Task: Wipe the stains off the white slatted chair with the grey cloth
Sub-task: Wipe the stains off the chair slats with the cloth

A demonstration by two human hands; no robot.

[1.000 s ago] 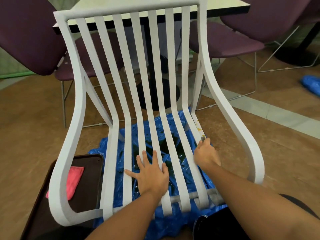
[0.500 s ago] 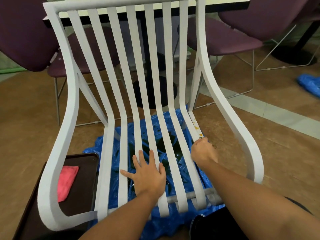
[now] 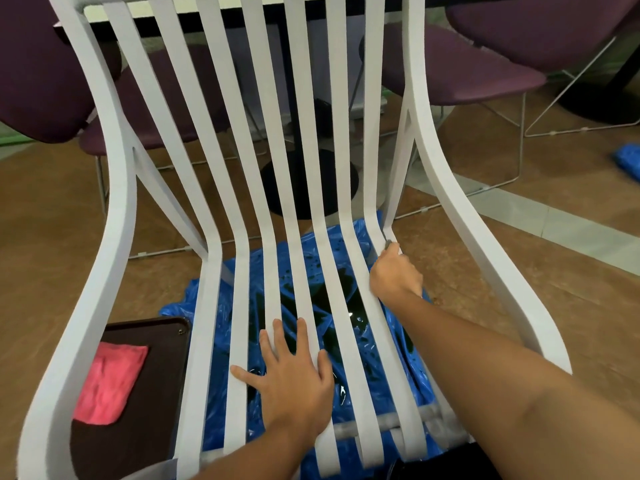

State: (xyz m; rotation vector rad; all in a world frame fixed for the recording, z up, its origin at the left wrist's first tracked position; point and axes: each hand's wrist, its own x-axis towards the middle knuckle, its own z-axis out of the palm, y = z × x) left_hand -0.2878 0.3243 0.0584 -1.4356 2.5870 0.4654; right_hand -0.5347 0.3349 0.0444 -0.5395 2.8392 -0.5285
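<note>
The left hand lies flat, fingers spread, on the middle seat slats of the white slatted chair. The right hand curls round the mostly hidden grey cloth, holding it against the rightmost slat at the seat's bend.

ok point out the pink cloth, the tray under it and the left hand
pink cloth (image 3: 107, 382), head view, middle of the cloth
tray (image 3: 152, 410), head view, bare dark surface right of the cloth
left hand (image 3: 294, 386), head view, back of the hand
</note>
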